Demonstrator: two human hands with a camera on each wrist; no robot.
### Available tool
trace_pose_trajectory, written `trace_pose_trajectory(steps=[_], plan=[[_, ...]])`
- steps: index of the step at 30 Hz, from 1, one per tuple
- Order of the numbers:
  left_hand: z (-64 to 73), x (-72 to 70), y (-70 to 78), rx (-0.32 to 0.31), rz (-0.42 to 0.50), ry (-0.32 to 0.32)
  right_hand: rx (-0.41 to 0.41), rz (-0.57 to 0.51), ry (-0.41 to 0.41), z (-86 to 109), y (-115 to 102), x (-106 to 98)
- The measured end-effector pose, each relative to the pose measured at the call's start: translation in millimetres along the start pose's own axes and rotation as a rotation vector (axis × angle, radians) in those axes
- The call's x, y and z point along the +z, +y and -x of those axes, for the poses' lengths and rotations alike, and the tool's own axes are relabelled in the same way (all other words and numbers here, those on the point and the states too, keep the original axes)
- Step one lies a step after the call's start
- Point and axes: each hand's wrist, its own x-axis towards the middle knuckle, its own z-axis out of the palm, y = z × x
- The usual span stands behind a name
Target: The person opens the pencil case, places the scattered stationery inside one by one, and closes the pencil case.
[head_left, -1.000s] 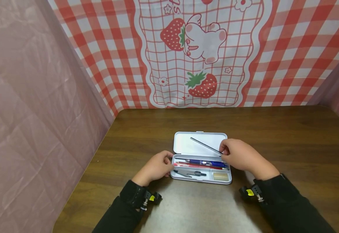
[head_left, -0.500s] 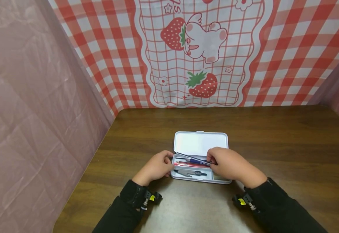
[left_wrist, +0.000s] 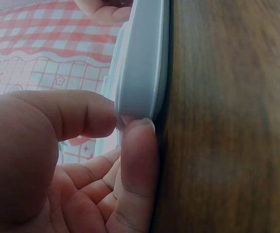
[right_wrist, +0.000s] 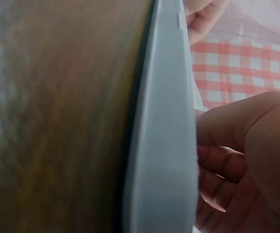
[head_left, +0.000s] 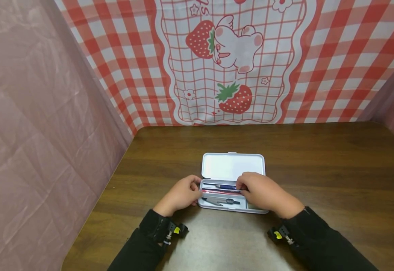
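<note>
A white pencil case (head_left: 233,210) lies with its lid (head_left: 232,165) folded back on the table. My left hand (head_left: 182,192) grips its left end, thumb and fingers at the corner in the left wrist view. My right hand (head_left: 262,191) is over the right half of the tray, pinching a thin dark pencil (head_left: 222,189) that lies low among the others. Beside it are a blue pen (head_left: 225,186) and red pencils (head_left: 217,192). A grey compass (head_left: 231,201) rests in the front compartment. The right hand covers most of the right front compartment.
The brown wooden table (head_left: 170,150) surrounds the case. A red-and-white checked cloth (head_left: 132,56) with strawberries hangs behind it, and a pink curtain (head_left: 48,113) hangs at the left.
My right hand has moved left and down from over the lid, lowering the dark pencil into the case's back compartment. The left hand has stayed at the case's left end.
</note>
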Motion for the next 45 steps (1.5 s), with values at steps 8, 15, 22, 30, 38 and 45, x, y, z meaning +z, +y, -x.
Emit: trace_pose_trajectory(steps=[8, 15, 22, 30, 38, 45], plan=[[-0.4, -0.4, -0.2, 0.007, -0.001, 0.001, 0.045, 0.012, 0.064, 1.8, 8.3, -5.6], [-0.5, -0.5, -0.7, 0.008, 0.01, -0.001, 0.089, 0.029, 0.062, 2.8, 15.6, -15.3], [-0.5, -0.9, -1.4, 0.004, 0.006, 0.0, 0.131, -0.018, 0.106, 5.8, 22.6, -25.1], [-1.0, -0.8, -2.4, -0.005, 0.005, 0.006, 0.281, -0.072, 0.225, 8.1, 33.2, -31.5], [0.4, -2.4, -1.6, -0.005, -0.002, -0.01, 0.329, -0.228, 0.227, 4.7, 43.8, -23.5], [2.7, -6.5, -0.6, 0.07, -0.08, -0.099, 0.355, -0.498, 0.211, 2.3, 57.0, -17.0]])
